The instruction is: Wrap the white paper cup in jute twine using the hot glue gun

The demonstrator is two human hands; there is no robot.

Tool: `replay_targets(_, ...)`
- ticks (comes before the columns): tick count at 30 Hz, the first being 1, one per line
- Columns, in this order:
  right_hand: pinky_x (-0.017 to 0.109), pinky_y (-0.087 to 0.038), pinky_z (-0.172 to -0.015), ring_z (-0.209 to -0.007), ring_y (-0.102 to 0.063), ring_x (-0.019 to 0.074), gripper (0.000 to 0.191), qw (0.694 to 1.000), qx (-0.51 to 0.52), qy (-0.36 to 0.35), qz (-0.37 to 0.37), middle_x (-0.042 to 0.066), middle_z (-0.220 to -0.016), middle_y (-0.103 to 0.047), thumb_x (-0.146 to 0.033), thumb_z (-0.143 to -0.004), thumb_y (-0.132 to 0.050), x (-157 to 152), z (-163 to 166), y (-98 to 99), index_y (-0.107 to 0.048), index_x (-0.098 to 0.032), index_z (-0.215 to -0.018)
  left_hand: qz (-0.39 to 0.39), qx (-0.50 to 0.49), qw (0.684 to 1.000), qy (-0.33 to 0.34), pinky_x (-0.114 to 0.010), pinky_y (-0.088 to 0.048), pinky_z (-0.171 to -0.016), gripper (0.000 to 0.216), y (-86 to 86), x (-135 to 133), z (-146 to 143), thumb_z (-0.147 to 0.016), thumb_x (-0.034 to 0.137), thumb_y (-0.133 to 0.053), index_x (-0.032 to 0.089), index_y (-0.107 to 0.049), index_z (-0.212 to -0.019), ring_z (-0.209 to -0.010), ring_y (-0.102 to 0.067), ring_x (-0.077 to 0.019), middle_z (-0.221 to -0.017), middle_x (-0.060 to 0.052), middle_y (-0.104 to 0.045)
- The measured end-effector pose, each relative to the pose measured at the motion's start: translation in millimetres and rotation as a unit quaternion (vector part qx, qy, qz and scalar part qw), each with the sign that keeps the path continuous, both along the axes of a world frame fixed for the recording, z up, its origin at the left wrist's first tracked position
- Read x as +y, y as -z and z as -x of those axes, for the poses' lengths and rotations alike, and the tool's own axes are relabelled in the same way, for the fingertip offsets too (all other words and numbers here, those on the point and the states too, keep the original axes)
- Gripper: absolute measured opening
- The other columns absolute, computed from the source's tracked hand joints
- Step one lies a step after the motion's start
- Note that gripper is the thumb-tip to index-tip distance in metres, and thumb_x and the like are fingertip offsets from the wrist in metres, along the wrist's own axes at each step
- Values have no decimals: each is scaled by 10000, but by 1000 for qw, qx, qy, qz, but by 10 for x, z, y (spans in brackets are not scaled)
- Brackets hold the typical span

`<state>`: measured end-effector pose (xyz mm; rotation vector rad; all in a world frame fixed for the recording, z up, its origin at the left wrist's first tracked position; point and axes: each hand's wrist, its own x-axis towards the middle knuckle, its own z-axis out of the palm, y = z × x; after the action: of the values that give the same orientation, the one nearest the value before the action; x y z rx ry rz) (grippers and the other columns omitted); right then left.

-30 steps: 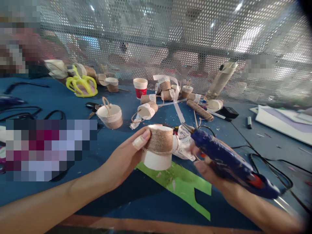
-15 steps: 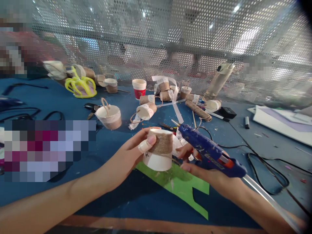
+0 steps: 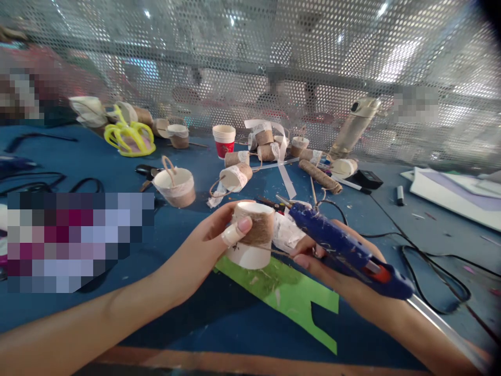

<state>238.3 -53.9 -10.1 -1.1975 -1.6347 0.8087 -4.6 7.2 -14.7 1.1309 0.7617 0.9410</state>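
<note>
Left hand (image 3: 207, 243) is gripping the cup (image 3: 250, 237): thumb, w/ a strip of tape on it, is pressing on the twine-wrapped side and the fingers are curling round the back. We're holding the cup up off the table (image 3: 164, 318), over the near end of the green paper (image 3: 289, 297), rim up, bare white base down.

Vs. half a sec ago, the cup is sitting a bit straighter and higher in the grip. The glue gun (image 3: 344, 245) is now tilting w/ its nozzle up and its back end lower. A sec ago it was further out to the right, so both hands are closing in at the middle. The nozzle is pointing up-left past the cup, not touching it, so no glue is going on at this instant.

Right hand (image 3: 319, 258) is clasping the gun from below, palm up, fingers wrapping the grip; fingertips are just beside the cup. A thin strand seems to be running from the wrap to those fingers, but it's too fine to be sure. Both forearms are reaching in from the near edge, wrists slightly bent inward.

Behind the cup some crumpled white stuff (image 3: 285, 232) is lying; the gun's cord (image 3: 430, 266) is looping off right. Further out: a small cup w/ handle (image 3: 176, 187), a red cup (image 3: 224, 141), a twine roll (image 3: 320, 176), a yellow frame (image 3: 129, 138), and a mesh screen (image 3: 274, 62) at the back.
</note>
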Motion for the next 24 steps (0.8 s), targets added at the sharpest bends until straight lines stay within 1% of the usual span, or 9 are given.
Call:
replay_targets(3, 239, -579, -731, -780, -710, 127, 162, 999, 7, 31, -40, -70, -865, -752, -217, -837, -827, -12, 15, 22, -699, -312, -866, 0, 8, 1000, 6, -352, -482, -1018, 295, -13, -12, -2, -919, 423, -703, 273, -740, -1170, -1275, -625, -296, -1286, -38, -758)
replay_targets(5, 252, -567, -755, -798, -699, 139, 143, 998, 22, 53, -36, -62, -855, -750, -252, -836, -830, -20, 34, 24, -697, -303, -847, 3, 15, 1000, 11, -368, -487, -1012, 317, -30, -19, -11, -903, 441, -716, 257, -745, -1160, -1271, -628, -311, -1283, -55, -760)
replay_targets(8, 269, -548, -714, -767, -672, 157, 192, 996, 47, 77, -14, -44, -825, -737, -314, -806, -853, -26, 47, 9, -665, -278, -787, 7, 28, 999, 12, -375, -502, -980, 348, -54, -24, -25, -884, 461, -732, 244, -747, -1156, -1239, -647, -322, -1262, -68, -771)
replay_targets(11, 267, -543, -694, -750, -659, 159, 228, 995, 57, 80, 0, -37, -809, -724, -345, -784, -864, -11, 35, -7, -649, -268, -767, 1, 37, 999, 11, -363, -499, -979, 318, -60, -24, -30, -882, 447, -740, 249, -753, -1130, -1223, -658, -313, -1236, -58, -781)
replay_targets(15, 275, -545, -737, -775, -659, 161, 250, 996, 51, 79, 7, -26, -819, -726, -339, -793, -851, 28, 7, -5, -619, -254, -756, 4, 29, 1000, 9, -386, -495, -998, 304, -39, -21, -26, -898, 428, -724, 238, -757, -1132, -1238, -648, -325, -1237, -70, -780)
replay_targets(19, 285, -549, -734, -769, -663, 166, 239, 996, 42, 82, 17, -14, -819, -718, -333, -804, -838, 43, 11, -6, -623, -245, -747, 45, -3, 998, 40, -394, -518, -1000, 323, -20, -25, -16, -921, 423, -696, 246, -753, -1185, -1264, -640, -328, -1297, -82, -757)
replay_targets(22, 289, -571, -742, -745, -672, 169, 234, 995, 55, 80, 24, -3, -800, -712, -323, -797, -838, 50, 40, -31, -628, -237, -742, 66, -15, 996, 61, -356, -544, -951, 317, -13, -29, -5, -946, 410, -668, 253, -752, -1207, -1239, -661, -310, -1287, -83, -764)
replay_targets(24, 292, -587, -755, -737, -684, 174, 241, 995, 69, 72, 22, 3, -784, -715, -286, -790, -836, 58, 65, -52, -610, -235, -725, 72, -22, 995, 66, -334, -548, -935, 302, -11, -29, -2, -956, 400, -657, 253, -756, -1201, -1217, -675, -296, -1280, -79, -768)
